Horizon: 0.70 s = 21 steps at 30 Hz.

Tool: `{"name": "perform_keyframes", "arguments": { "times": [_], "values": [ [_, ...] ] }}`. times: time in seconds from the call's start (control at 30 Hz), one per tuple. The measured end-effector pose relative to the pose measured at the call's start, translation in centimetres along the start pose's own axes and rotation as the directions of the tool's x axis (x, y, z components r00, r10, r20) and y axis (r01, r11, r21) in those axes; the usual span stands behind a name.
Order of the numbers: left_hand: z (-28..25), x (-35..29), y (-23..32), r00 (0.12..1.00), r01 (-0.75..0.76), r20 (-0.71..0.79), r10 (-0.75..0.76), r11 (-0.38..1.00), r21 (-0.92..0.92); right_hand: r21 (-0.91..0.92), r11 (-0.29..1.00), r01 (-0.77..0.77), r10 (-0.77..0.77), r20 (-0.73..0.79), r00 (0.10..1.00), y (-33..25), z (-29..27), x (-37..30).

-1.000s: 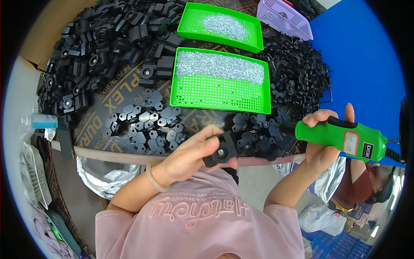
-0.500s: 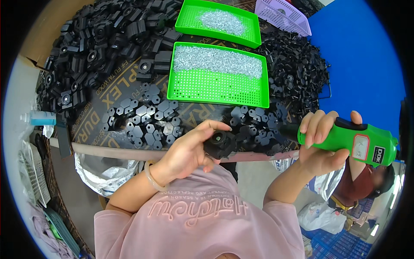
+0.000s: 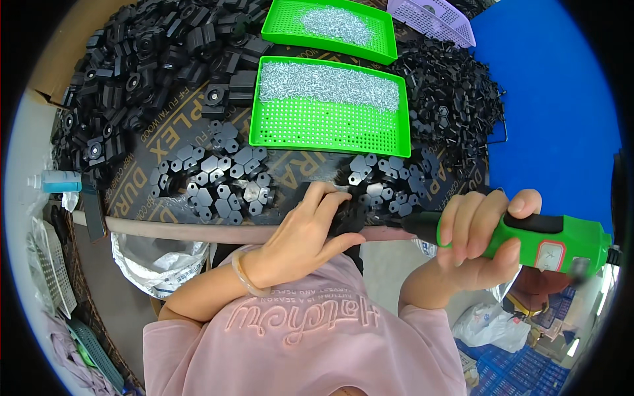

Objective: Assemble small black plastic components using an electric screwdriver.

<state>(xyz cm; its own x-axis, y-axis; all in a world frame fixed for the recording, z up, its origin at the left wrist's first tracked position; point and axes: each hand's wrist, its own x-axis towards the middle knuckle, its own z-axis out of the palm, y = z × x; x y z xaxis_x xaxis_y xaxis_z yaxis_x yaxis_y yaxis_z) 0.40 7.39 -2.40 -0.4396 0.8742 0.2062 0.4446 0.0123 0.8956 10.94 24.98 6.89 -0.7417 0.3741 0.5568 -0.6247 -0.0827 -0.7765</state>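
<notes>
At the table's front edge, my left hand (image 3: 305, 232) grips a black plastic part (image 3: 350, 214) between thumb and fingers. Its round face is turned away from view. My right hand (image 3: 481, 232) is wrapped round a green electric screwdriver (image 3: 558, 244) with a black switch lever. The tool lies almost level, its dark nose pointing left toward the black part. Whether the tip touches the part cannot be made out. Small black hexagonal plates with side tabs (image 3: 228, 178) lie in a group left of my left hand. More such plates (image 3: 380, 178) sit just beyond the held part.
Two green perforated trays (image 3: 330, 135) (image 3: 290, 39) hold silver screws (image 3: 330, 86). Black block-shaped parts (image 3: 158, 59) are heaped at far left, small black pieces (image 3: 456, 99) at right beside a purple basket (image 3: 432, 20). A white bag (image 3: 155, 261) hangs below the table edge.
My left hand has turned over, so the black part's round face no longer shows. The screwdriver has come left and slightly down, its nose nearer the part. The view has shifted a little.
</notes>
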Motion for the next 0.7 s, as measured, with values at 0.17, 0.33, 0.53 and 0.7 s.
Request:
{"name": "perform_keyframes", "arguments": {
  "times": [0.17,0.33,0.53,0.7],
  "values": [
    [0.1,-0.5,-0.1,0.995,0.067,0.058,-0.080,0.977,0.202,-0.058,0.998,0.008,-0.009,-0.018,1.000,1.3,1.0,-0.7],
    [0.3,-0.2,0.0,0.998,0.003,-0.066,0.016,0.960,0.282,-0.116,0.993,-0.029,0.020,-0.072,0.997,2.2,1.8,-1.0],
    [0.4,-0.5,-0.5,0.997,0.056,-0.067,-0.041,0.965,0.256,-0.083,0.990,-0.116,0.093,-0.235,0.967,3.2,2.1,-1.2],
    [0.3,-0.6,-0.4,0.998,0.057,-0.039,-0.047,0.948,0.315,-0.131,0.982,-0.135,0.104,-0.220,0.970,4.0,2.1,-1.6]
  ]
}}
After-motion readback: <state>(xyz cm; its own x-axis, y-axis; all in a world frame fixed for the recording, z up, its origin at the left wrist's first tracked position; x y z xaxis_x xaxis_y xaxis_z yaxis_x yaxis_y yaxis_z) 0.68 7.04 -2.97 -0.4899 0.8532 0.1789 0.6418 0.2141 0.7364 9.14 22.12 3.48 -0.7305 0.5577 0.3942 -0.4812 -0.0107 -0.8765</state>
